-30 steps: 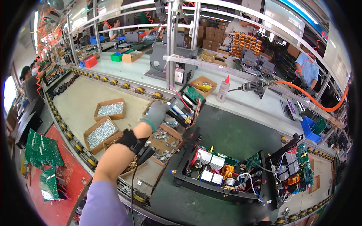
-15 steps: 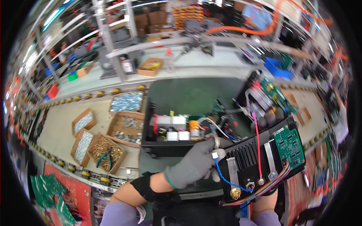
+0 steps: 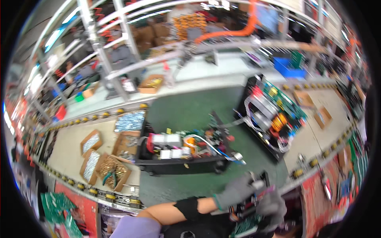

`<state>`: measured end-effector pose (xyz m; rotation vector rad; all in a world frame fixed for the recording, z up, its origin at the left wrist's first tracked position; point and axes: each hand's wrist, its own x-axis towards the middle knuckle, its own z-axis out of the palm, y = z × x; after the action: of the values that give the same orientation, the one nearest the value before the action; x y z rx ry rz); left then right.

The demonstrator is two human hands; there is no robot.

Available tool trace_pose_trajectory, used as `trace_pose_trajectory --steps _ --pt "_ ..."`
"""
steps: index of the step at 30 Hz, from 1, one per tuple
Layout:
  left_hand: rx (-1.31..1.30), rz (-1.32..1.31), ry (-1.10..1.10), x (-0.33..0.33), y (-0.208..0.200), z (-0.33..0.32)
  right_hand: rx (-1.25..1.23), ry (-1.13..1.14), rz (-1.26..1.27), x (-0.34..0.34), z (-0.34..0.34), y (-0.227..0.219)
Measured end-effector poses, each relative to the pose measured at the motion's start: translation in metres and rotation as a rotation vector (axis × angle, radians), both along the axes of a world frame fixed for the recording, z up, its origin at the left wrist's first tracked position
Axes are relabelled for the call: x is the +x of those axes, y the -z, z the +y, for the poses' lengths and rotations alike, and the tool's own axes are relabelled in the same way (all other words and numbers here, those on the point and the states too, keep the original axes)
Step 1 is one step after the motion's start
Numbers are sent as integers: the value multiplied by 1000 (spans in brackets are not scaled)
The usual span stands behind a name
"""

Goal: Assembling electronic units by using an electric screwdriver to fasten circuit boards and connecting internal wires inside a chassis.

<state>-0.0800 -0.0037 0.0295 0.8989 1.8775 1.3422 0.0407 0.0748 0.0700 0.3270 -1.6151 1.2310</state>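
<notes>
Both grey knit-gloved hands, left hand (image 3: 237, 191) and right hand (image 3: 272, 206), had fingers clamped round a blurry black boxy module (image 3: 254, 204) with a green circuit board.

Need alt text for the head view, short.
Two grey-gloved hands, left and right, hold a black electronics panel low over a green mat. An open black chassis full of wiring lies just beyond, beside cardboard boxes of screws.

You look down from a single head-worn fisheye camera, facing forward across the green-matted surface (image 3: 186, 109). Your gloved left hand (image 3: 234, 192) and right hand (image 3: 272, 206) sit close at the lower edge, motion-blurred. The open chassis (image 3: 180, 152) lies near the centre, and straight rails bend toward the picture's rim.
</notes>
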Motion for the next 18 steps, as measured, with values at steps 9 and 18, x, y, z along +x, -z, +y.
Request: trace_pose_trajectory --steps 9,18 --pt "65 360 -139 21 48 34 -144 80 -161 2 -5 3" --pt "280 435 -40 25 62 32 255 -134 -178 26 38 31"
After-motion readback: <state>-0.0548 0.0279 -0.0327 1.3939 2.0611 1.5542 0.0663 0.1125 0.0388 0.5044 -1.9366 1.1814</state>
